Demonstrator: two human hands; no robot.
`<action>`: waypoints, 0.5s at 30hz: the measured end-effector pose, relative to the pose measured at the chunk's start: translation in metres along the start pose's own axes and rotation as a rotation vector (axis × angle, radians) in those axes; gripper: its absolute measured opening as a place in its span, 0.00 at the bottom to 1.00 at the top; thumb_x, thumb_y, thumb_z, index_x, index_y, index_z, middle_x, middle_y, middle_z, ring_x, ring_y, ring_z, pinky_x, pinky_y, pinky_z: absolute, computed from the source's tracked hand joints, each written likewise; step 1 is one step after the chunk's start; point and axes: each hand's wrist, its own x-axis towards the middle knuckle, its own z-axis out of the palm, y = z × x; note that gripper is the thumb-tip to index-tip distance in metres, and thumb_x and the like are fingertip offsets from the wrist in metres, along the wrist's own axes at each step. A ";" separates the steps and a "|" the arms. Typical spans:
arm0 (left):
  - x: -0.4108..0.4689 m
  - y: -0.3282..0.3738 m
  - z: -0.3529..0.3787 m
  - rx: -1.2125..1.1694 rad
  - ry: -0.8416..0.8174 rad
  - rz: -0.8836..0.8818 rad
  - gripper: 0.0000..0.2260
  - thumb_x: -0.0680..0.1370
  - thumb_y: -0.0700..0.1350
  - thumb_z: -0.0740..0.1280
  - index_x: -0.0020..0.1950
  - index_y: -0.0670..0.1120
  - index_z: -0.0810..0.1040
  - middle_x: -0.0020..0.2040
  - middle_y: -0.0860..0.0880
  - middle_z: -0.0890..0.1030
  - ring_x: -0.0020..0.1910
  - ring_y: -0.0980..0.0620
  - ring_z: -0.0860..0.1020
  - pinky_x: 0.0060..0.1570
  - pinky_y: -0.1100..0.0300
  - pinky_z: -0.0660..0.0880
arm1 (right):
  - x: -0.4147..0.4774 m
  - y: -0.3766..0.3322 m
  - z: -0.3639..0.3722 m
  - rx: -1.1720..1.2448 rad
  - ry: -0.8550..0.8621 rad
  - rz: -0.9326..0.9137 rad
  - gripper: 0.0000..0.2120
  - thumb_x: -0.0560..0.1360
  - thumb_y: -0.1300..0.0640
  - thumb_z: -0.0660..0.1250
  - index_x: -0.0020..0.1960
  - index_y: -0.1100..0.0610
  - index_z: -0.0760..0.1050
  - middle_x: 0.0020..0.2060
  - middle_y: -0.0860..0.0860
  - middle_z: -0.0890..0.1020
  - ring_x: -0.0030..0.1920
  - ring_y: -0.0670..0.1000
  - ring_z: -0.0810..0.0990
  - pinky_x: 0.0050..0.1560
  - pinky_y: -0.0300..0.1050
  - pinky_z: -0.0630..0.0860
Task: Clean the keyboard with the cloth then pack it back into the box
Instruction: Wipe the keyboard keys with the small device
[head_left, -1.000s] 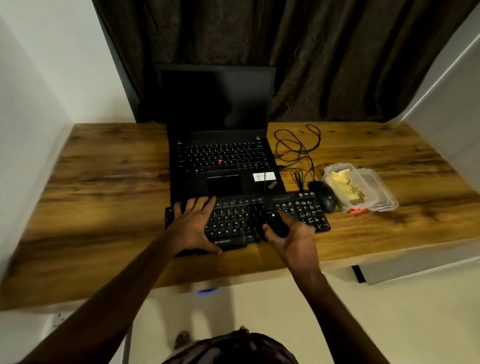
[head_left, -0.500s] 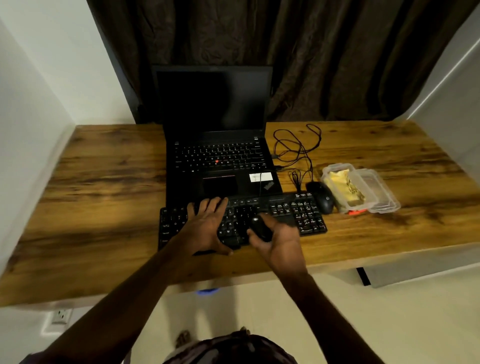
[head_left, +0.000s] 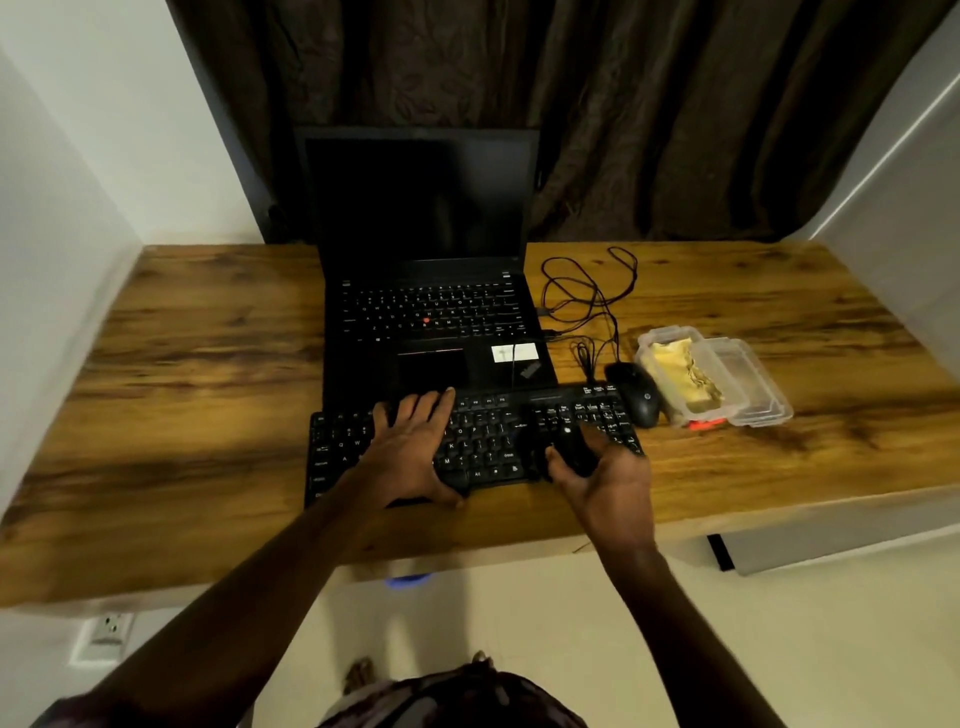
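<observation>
A black keyboard (head_left: 483, 441) lies on the wooden desk (head_left: 182, 389), right in front of an open laptop. My left hand (head_left: 410, 447) rests flat on its left-middle keys, fingers spread, thumb at the near edge. My right hand (head_left: 608, 483) grips a small bunched dark cloth (head_left: 569, 452) and presses it on the keys toward the keyboard's right end. No box for the keyboard is in view.
A black laptop (head_left: 431, 312) with a dark screen stands behind the keyboard. A black mouse (head_left: 636, 392) and tangled cables (head_left: 587, 296) lie to the right. Beside the mouse sits a clear plastic container (head_left: 748, 384) with something yellow inside. Walls flank the desk.
My right hand swept the cloth leftward over the keys, then back toward the right end. My left hand slid a little to the right along the keyboard.
</observation>
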 end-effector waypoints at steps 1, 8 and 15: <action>0.000 0.001 0.000 0.001 0.004 0.001 0.67 0.57 0.69 0.77 0.80 0.50 0.37 0.80 0.48 0.49 0.78 0.45 0.48 0.72 0.35 0.41 | -0.002 -0.005 0.004 0.001 -0.029 -0.001 0.16 0.73 0.49 0.74 0.60 0.52 0.80 0.45 0.47 0.85 0.45 0.43 0.83 0.48 0.35 0.80; 0.004 0.008 0.002 0.040 0.036 0.020 0.67 0.57 0.70 0.77 0.80 0.49 0.37 0.79 0.48 0.51 0.77 0.44 0.50 0.72 0.34 0.45 | 0.002 -0.016 0.023 0.139 -0.188 0.034 0.17 0.73 0.48 0.74 0.60 0.49 0.79 0.50 0.43 0.84 0.52 0.43 0.82 0.57 0.41 0.80; 0.011 0.021 0.002 0.019 0.022 0.002 0.67 0.57 0.71 0.75 0.80 0.49 0.36 0.79 0.48 0.50 0.77 0.43 0.49 0.72 0.34 0.45 | 0.017 0.026 -0.030 -0.016 0.073 0.036 0.18 0.72 0.51 0.76 0.59 0.57 0.80 0.49 0.49 0.85 0.48 0.46 0.83 0.53 0.39 0.80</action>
